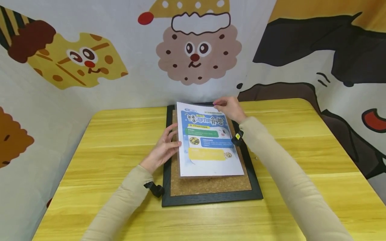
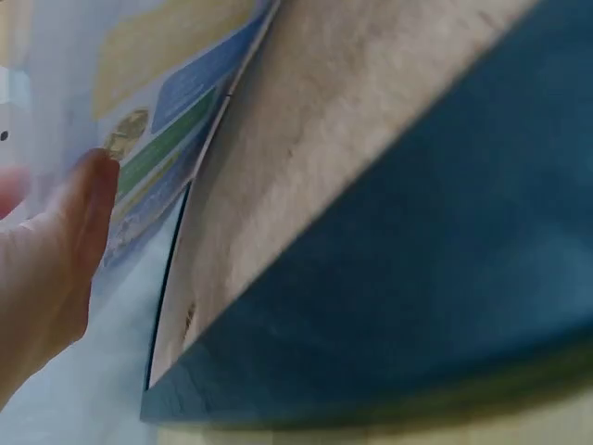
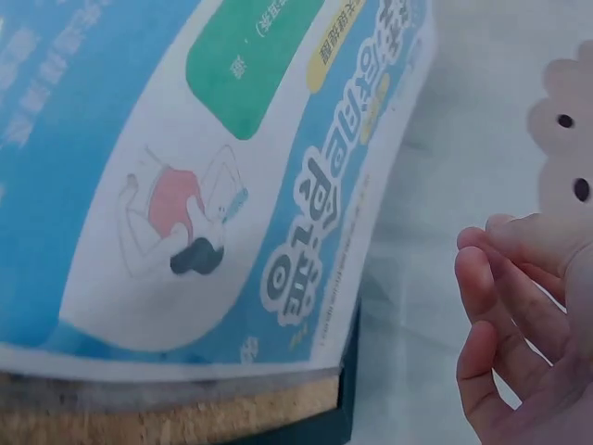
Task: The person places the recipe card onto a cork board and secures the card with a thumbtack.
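Note:
A printed sheet (image 1: 211,167) with blue, green and yellow panels hangs over a cork board (image 1: 208,187) in a black frame (image 1: 211,199). My left hand (image 1: 161,150) holds the sheet's left edge, thumb in front and fingers behind. In the left wrist view, that hand (image 2: 56,260) overlaps the sheet (image 2: 167,111), which stands away from the cork. At the sheet's top right corner, my right hand (image 1: 230,107) pinches a small purple thing (image 1: 214,103) like a pin head. The right wrist view shows this hand (image 3: 528,324) beyond the sheet's top edge, fingertips together, the purple thing hidden.
The framed board lies on a yellow wood-grain table (image 1: 120,150), its far edge near a cartoon-printed cloth (image 1: 135,90). A tiny round spot (image 1: 256,158) shows on the table right of the frame. Each wrist wears a black camera (image 1: 155,189).

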`<action>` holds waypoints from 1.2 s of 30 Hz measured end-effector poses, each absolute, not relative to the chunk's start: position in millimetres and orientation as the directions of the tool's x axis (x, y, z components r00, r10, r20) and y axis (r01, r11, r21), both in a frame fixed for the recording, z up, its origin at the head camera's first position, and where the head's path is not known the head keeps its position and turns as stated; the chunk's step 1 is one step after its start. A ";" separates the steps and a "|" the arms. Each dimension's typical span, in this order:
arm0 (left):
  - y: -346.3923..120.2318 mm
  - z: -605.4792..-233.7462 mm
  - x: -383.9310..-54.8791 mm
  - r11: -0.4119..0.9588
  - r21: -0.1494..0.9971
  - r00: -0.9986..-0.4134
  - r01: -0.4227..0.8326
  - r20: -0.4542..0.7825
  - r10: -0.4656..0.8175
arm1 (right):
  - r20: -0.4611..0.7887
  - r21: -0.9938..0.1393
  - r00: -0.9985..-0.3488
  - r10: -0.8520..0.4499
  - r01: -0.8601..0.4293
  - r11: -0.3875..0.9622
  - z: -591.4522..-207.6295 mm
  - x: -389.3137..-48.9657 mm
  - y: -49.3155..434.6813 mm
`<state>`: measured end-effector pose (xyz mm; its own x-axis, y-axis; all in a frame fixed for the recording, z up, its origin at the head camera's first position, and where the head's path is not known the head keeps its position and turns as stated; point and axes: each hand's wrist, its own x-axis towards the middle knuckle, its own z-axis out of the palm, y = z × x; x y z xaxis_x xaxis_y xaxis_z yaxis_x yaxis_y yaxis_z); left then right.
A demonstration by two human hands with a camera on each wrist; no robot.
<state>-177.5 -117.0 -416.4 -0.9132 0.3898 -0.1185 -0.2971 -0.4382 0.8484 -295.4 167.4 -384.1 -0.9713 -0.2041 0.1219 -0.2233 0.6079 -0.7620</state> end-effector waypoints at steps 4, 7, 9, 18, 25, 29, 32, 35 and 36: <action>-122.3 -419.2 -177.0 -0.328 0.884 -0.891 -0.334 -0.183 0.416 | 0.084 -0.738 -0.975 -0.205 -0.199 0.644 -390.6 -302.6 159.1; -126.7 -421.2 -176.9 -0.226 0.904 -0.868 -0.364 -0.241 0.435 | 0.087 -0.717 -0.974 -0.207 -0.206 0.666 -394.2 -307.6 155.0; -129.1 -422.7 -176.9 -0.167 0.911 -0.849 -0.378 -0.269 0.454 | 0.102 -0.708 -0.972 -0.210 -0.219 0.671 -396.4 -310.8 152.9; -137.0 -421.0 -182.8 0.051 0.923 -0.783 -0.381 -0.352 0.513 | 0.088 -0.713 -0.971 -0.221 -0.217 0.667 -407.3 -318.9 142.2; -141.4 -404.5 -193.5 0.342 0.914 -0.812 -0.219 -0.365 0.454 | 0.020 -0.700 -0.974 -0.224 -0.173 0.693 -413.3 -316.2 135.7; -142.2 -396.4 -197.9 0.454 0.880 -0.842 -0.144 -0.349 0.411 | -0.002 -0.695 -0.980 -0.197 -0.140 0.705 -415.8 -316.8 132.7; -142.0 -394.7 -200.8 0.497 0.864 -0.860 -0.086 -0.317 0.401 | -0.010 -0.685 -0.983 -0.185 -0.128 0.717 -417.5 -318.2 130.6; -140.9 -395.2 -204.6 0.566 0.824 -0.865 -0.010 -0.291 0.409 | -0.019 -0.681 -0.981 -0.194 -0.129 0.721 -420.0 -320.0 128.7; -140.4 -395.5 -206.1 0.591 0.807 -0.863 0.016 -0.287 0.416 | -0.021 -0.683 -0.980 -0.198 -0.131 0.719 -420.7 -320.6 128.0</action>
<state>-206.1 -140.4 -395.5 -0.8630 0.4155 -0.2872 0.0159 0.5907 0.8067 -320.6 128.0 -420.7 -0.9799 -0.1982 -0.0208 -0.1308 0.7186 -0.6830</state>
